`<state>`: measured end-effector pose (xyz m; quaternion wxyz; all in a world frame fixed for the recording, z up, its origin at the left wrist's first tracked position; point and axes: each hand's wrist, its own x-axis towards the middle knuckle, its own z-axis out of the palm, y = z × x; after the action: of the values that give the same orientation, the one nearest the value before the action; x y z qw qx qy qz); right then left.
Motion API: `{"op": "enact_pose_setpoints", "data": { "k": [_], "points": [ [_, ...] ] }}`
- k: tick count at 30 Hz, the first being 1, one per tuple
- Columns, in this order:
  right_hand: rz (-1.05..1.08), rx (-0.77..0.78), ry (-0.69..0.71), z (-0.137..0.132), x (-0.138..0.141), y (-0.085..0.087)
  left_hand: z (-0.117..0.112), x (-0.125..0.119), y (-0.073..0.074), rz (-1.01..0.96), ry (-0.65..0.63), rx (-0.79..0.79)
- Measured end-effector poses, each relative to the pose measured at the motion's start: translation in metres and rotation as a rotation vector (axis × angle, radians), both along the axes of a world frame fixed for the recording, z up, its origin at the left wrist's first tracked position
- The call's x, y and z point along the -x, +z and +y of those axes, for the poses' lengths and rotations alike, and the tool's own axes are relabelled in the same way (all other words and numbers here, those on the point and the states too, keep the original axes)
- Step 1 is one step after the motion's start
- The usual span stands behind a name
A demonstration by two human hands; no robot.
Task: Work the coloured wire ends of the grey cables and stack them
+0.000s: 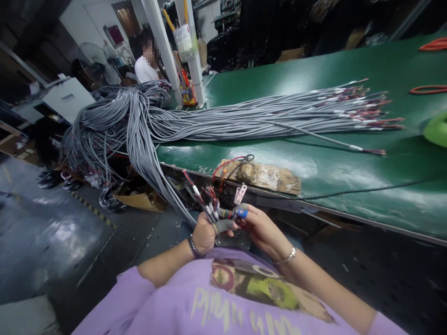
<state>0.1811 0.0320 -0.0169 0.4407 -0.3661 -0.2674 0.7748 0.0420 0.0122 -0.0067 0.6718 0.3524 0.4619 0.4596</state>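
Note:
My left hand (pixel 206 232) is closed round the ends of several grey cables (pixel 211 211), whose thin coloured wires fan out above the fist. From there the grey cable bundle (pixel 167 186) runs up and left onto the bench. My right hand (pixel 258 223) pinches at the wire ends beside the left fingers; a blue wrap covers one fingertip. What exactly it pinches is too small to make out. Finger covers in grey show on both hands. A pale pink flat tool (pixel 240 194) with slots sticks up just above my right fingers.
Many grey cables (pixel 244 118) lie along the green bench (pixel 349 172). A wooden block (pixel 268 177) with wires sits at the near edge. White posts (pixel 164 46) rise behind, holding a cup of tools (pixel 185 42). Orange-handled items and a green object (pixel 436 130) lie right. A person (pixel 145 65) sits beyond.

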Motion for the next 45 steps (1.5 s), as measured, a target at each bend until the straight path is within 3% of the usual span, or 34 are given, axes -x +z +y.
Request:
{"op": "enact_pose_setpoints", "data": {
  "k": [4,7,10,17,26,34,40,45],
  "points": [
    [0.043,0.004,0.050,0.002,0.001,-0.010,0.000,0.004,-0.004,-0.035,-0.073,-0.038],
    [0.075,0.050,-0.056,0.008,-0.003,-0.017,0.000,0.005,-0.006,-0.049,-0.032,-0.058],
    [0.081,0.079,-0.131,0.017,-0.010,-0.014,0.002,0.004,-0.007,-0.069,-0.008,-0.082],
    [0.058,0.021,-0.070,0.034,-0.008,0.003,0.016,-0.004,-0.006,-0.120,0.003,-0.153],
    [0.139,0.007,-0.118,0.036,-0.002,-0.008,0.021,-0.009,-0.001,-0.113,-0.038,-0.113],
    [0.180,0.060,-0.066,0.032,-0.002,-0.014,0.018,-0.006,-0.004,-0.091,-0.037,-0.107],
    [0.090,0.203,-0.163,0.027,-0.017,-0.033,0.008,0.004,-0.016,-0.037,-0.057,-0.009],
    [-0.115,0.110,-0.190,0.013,-0.029,-0.035,0.004,0.008,-0.030,0.026,0.019,0.067]
  ]
}}
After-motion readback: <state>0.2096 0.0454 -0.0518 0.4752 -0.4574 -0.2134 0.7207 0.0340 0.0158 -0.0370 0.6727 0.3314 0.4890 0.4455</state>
